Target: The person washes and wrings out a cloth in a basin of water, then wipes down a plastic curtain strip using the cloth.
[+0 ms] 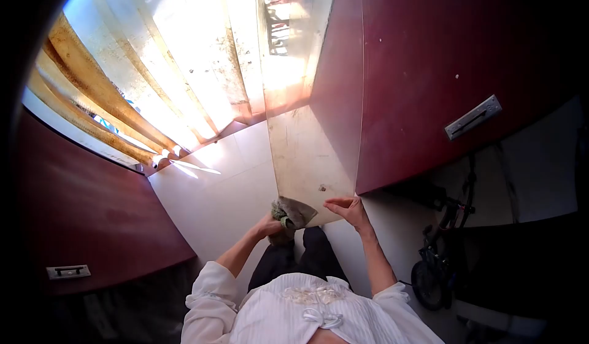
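Note:
My left hand (267, 226) is closed around a crumpled grey-green cloth (296, 211). The cloth lies against the lower left edge of a long, clear plastic curtain strip (310, 154), which stretches from the top of the view toward my body. Fingers pressed together, my right hand (348, 211) grips that strip near its lower right corner; the fingertips point left. The strip is see-through, with brownish smudges and a small dark spot above my right fingers. Part of my left hand's fingers is hidden by the cloth.
Other yellowed curtain strips (110, 98) hang in the bright doorway at the upper left. Dark red door panels with handles stand at the left (92, 203) and right (429, 68). A small-wheeled bicycle (432, 270) stands at the right on the pale floor (215, 203).

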### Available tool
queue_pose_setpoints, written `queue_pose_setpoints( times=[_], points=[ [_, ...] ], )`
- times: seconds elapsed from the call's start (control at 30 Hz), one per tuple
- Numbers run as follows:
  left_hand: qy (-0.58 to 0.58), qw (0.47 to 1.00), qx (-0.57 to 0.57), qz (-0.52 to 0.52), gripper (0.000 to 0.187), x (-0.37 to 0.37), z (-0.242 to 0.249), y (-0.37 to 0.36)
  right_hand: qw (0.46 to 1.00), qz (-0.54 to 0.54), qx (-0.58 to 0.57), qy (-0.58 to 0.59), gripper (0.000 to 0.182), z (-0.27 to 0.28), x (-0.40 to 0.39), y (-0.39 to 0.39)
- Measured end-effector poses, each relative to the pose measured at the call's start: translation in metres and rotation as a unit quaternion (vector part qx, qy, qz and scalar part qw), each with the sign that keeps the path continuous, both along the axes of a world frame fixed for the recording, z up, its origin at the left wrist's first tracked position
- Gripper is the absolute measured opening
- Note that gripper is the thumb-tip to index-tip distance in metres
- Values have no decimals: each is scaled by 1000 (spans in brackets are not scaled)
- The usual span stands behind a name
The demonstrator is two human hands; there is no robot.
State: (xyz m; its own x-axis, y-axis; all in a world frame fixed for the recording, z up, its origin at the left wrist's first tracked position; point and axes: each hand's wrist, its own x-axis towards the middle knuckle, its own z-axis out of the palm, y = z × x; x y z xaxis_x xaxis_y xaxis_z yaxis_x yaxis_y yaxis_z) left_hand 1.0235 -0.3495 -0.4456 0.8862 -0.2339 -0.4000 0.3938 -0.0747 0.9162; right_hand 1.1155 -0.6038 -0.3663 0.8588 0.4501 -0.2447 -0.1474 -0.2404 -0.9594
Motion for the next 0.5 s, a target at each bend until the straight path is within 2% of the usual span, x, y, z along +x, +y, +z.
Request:
queue_pose_setpoints(
  times=[0.03,0.1,0.13,0.23,0.3,0.33,0.37,0.4,0.43,0.47,0.5],
  points=[
    [3,1000,-5,-3,40,-9,-1,-4,1000,-3,-5,3,16,-9,-6,-3],
    [44,998,-37,13,40,-22,4,-8,993,-36,67,86,15,-16,-12,-6],
    [73,997,-37,-12,39,-28,8,-6,992,-38,32,114,13,-13,-13,-10],
    [51,997,-39,-38,39,-28,40,-4,990,-26,39,132,13,4,-27,-23],
    [120,972,-175,102,37,-8,67,-4,993,-35,29,110,14,17,-40,-33],
    [122,964,-215,95,35,15,103,-2,992,-31,49,114,13,21,-45,-41],
    [76,954,-265,120,34,39,151,-8,990,-26,69,118,13,25,-52,-50],
    [-31,959,-252,130,33,65,179,-10,990,-7,84,109,14,32,-57,-58],
    [-89,954,-248,142,32,92,212,-12,991,-6,86,106,14,39,-63,-68],
    [-133,949,-235,165,30,120,234,-12,992,4,80,94,15,46,-69,-79],
    [-143,960,-205,129,27,157,286,5,994,13,77,79,16,51,-72,-91]
  ],
)
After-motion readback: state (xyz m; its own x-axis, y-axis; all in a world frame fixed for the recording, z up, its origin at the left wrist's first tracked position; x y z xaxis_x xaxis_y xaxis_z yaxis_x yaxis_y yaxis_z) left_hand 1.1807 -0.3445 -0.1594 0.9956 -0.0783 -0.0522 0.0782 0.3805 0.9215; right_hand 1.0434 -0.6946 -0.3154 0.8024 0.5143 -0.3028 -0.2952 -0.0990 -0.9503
